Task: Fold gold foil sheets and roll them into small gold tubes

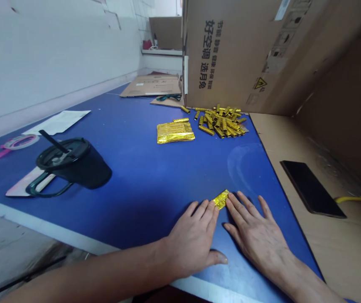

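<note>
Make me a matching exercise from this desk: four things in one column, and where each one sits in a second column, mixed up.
Things:
1. black tumbler with straw
2. black smartphone
3. pile of gold foil tubes
4. small folded gold foil piece

Places:
A. at the foot of the cardboard box
B. on the left of the blue table
C. between the fingertips of the left hand and right hand
D. on the cardboard sheet right of the table

Pairs: 1-B, 2-D, 3-A, 4-C.

A folded gold foil strip [221,199] lies flat.
</note>
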{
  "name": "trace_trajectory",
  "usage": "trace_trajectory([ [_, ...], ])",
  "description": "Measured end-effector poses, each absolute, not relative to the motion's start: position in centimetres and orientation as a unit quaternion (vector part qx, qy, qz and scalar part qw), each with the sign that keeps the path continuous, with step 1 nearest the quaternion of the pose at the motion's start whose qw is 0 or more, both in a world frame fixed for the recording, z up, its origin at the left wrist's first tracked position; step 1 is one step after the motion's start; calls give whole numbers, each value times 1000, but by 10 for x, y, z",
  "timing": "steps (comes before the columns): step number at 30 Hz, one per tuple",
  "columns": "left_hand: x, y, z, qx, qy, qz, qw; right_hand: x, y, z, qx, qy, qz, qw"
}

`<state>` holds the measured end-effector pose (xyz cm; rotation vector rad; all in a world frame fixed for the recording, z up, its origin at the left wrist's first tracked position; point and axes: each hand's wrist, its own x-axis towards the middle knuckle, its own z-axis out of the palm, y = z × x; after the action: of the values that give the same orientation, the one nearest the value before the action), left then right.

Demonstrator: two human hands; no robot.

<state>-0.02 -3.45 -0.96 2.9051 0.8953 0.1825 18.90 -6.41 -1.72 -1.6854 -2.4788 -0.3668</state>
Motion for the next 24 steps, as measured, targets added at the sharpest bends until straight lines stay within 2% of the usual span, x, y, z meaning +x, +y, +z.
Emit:
trace_trajectory([
  [7,-2,-32,-7,956,282,59,52,195,-65,-14,-559,-826,-46,48],
  [17,-1,-33,-1,956,282,69,33,195,-53,7,-583,-811,-29,47],
  [24,-4,-31,-2,961,267,65,37,189,-38,-5,-489,-871,21,24],
])
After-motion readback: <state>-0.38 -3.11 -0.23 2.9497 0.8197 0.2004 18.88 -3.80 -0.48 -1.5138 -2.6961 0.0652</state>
